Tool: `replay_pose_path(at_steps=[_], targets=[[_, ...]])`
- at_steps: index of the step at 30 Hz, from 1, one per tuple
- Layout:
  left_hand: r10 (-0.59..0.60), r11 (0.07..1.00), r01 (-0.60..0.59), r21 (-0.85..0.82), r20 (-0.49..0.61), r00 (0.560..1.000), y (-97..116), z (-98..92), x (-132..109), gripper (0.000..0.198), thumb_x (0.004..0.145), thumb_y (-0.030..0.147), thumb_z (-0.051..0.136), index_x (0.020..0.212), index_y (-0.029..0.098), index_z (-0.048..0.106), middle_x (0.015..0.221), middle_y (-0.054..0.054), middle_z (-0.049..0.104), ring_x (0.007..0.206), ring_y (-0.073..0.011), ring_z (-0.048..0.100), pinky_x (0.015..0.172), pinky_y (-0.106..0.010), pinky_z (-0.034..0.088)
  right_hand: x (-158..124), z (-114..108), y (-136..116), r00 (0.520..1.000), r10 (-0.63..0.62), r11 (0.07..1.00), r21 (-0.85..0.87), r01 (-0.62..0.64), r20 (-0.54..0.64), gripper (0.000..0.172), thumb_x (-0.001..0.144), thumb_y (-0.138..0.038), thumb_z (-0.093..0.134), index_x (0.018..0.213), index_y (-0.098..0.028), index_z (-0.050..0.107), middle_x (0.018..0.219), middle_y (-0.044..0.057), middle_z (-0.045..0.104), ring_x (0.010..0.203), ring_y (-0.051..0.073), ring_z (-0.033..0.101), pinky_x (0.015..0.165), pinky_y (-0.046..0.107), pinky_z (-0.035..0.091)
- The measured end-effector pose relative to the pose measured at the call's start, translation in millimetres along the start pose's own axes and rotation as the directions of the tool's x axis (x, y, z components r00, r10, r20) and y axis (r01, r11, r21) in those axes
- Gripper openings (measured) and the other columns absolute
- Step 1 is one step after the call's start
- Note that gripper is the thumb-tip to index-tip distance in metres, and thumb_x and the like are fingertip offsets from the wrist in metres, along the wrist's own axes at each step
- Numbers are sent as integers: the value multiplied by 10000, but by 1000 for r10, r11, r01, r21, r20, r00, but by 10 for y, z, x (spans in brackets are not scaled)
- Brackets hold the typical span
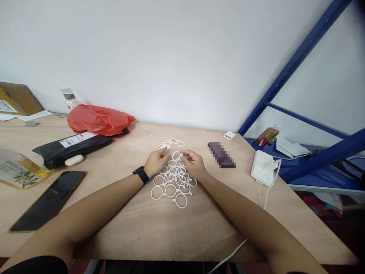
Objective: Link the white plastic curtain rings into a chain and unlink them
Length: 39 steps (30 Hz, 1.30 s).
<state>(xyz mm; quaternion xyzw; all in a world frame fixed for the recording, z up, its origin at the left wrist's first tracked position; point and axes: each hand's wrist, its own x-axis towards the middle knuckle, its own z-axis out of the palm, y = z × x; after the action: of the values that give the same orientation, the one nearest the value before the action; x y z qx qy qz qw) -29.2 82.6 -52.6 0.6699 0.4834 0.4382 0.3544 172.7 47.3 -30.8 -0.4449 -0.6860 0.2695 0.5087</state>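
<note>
At the far left of the frame a yellow bottle [17, 169] lies on the wooden table [171, 228], and beside it a dark phone [48, 199] lies flat. Above them a black parcel [74, 146] lies under a red plastic bag [98, 120].

In the middle, the left hand [155, 162], with a black watch [141, 175] on the wrist, has its fingers pinched together on a white ring [176, 155]. The right hand [194, 163] pinches the same ring from the other side, fingertips closed on it. Below and between the 2 hands lies the pile of white rings [172, 184], many of them overlapping, and a smaller cluster of rings [171, 144] lies just above.

At the right a white charger [264, 167] rests near the table edge with its cable [270, 190] hanging down.

I think the ring may slip out of the pinch, because it is thin and smooth. Also the overlapping rings could catch each other and be dragged along if a hand lifts.
</note>
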Motion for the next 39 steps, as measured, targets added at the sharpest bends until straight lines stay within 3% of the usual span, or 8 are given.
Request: replay_pose_path(at_steps=[3,6,10,12,20,24,31,39], targets=[[50,999,-49,-15,21,999,67,-9,-17,421,855,415,599,1164,141,677,1054,-96,737,934,-244,694,846,-365,549,-5,6,-15,1000,11,1000,0,-11,-18,253,824,-313,641,1029,-174,689,762,21,652,607,117,585,542,220,492],[204,979,-205,-2,-46,978,192,-26,-67,303,902,380,544,1023,159,712,1056,-97,725,953,-220,677,872,-360,533,-10,9,-8,1000,3,1000,-11,-3,-25,229,821,-307,646,1002,-172,681,733,16,659,585,116,586,529,217,493],[508,846,-503,179,16,861,343,-48,-156,296,883,349,607,1132,198,662,1133,-100,689,1064,-227,627,958,-400,485,-24,8,-2,997,-74,996,-49,76,25,219,843,-303,636,1013,-184,706,805,39,717,674,145,658,634,252,546],[572,787,-572,229,76,817,374,-50,-185,307,876,344,628,1154,214,649,1135,-90,692,1082,-228,623,966,-407,475,-32,9,-15,992,-120,990,-68,122,42,214,857,-304,627,1017,-193,718,908,59,740,769,166,691,721,279,564],[515,822,-521,230,89,852,370,-51,-199,164,898,332,593,936,224,710,967,-57,742,909,-192,674,884,-366,484,-47,18,-96,993,-114,990,-84,116,23,180,851,-330,653,967,-218,731,861,48,749,729,180,693,717,311,573],[445,860,-443,254,55,894,374,-48,-203,192,863,375,640,952,220,710,872,-48,749,810,-191,675,883,-376,473,-41,-4,-115,972,-212,969,-103,223,101,176,898,-299,593,989,-241,732,921,54,747,829,192,694,796,347,559],[521,806,-534,256,120,845,386,-63,-199,152,899,313,595,880,230,720,890,-29,753,829,-172,678,855,-350,433,-11,-14,-130,926,-363,923,-97,373,100,140,905,-243,597,949,-233,730,949,63,714,882,178,662,790,324,540],[484,805,-508,306,157,861,432,-82,-253,190,908,324,546,866,220,700,879,-33,746,833,-169,663,915,-369,394,-34,10,-134,938,-326,925,-164,342,117,137,931,-265,555,946,-217,683,899,58,691,849,182,641,777,327,522]])
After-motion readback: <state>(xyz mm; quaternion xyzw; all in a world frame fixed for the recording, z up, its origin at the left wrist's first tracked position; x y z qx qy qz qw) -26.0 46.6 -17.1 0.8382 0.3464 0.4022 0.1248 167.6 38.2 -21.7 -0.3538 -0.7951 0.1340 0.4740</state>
